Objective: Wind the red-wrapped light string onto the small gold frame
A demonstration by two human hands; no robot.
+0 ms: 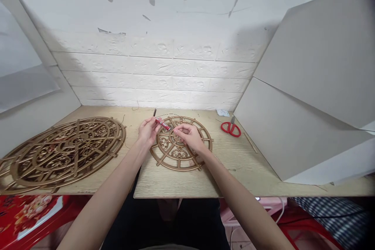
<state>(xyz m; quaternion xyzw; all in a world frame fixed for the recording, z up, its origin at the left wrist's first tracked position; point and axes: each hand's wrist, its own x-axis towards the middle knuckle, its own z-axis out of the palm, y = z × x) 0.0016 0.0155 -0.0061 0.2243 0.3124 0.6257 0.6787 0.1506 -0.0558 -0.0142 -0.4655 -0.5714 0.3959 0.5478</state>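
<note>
My left hand (149, 130) is closed around one end of a slim red lighter (163, 123), whose silvery end points right and down. Close to that end, my right hand (189, 136) has thumb and forefinger pinched together; what sits between them is too small to make out. Both hands are above a round gold openwork panel (181, 169) that lies flat on the table, with scrollwork between its spokes. A thin dark thread (171, 114) arcs over the panel's far side between the hands.
Several similar gold panels (79, 181) are stacked at the left. Red-handled scissors (231, 128), a thin stick (250, 143) and a small pale packet (222, 113) lie right on the wooden table (175, 188). Pale boards (316, 86) stand at both sides, a white wall (175, 47) behind.
</note>
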